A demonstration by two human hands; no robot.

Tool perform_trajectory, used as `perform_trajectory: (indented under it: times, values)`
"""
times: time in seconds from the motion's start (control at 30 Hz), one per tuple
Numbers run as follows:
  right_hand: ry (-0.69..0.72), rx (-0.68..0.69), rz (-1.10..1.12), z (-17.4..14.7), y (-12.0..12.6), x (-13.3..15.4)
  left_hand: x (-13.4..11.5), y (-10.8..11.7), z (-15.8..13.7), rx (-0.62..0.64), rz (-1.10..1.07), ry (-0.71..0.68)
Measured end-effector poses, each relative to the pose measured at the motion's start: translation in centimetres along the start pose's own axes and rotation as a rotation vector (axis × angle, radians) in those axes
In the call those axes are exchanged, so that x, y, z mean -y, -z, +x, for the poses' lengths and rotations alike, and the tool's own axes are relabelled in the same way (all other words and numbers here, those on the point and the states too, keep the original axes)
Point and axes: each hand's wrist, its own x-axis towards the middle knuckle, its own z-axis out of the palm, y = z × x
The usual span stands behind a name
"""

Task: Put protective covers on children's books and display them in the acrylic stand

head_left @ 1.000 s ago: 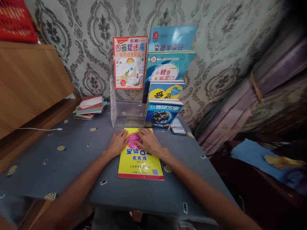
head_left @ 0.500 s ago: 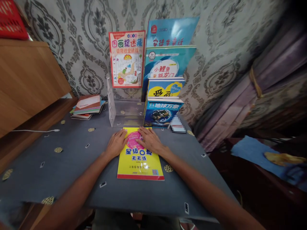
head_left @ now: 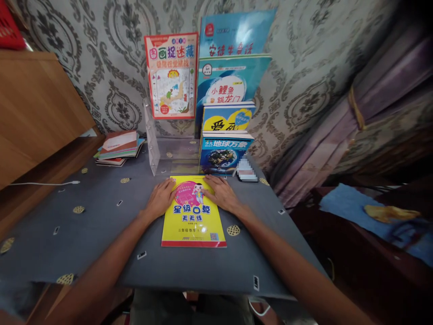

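Just this side of our fingers (head_left: 215,181) we read 星级口算 天天练 and 三年级 数学 on the yellow workbook (head_left: 189,225); beyond them, 图画捉迷藏 on the red-bordered book (head_left: 172,85), 安徒生童话 on the tall blue book (head_left: 237,34), 小鲤鱼跳龙门 on the teal book (head_left: 250,74) and 地球万象 on the globe book (head_left: 222,157).

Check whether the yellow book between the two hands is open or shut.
Shut: the yellow book lies flat on the grey tabletop, title side up, and no inside pages show.
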Motion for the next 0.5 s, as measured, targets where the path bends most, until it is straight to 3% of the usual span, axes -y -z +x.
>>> perform_trajectory:
  times: [0.5]
  values:
    - [-0.009, -0.010, 0.036, -0.1, 0.3, 0.1, -2.2, 1.3, 0.9, 0.164, 0.045, -0.137]
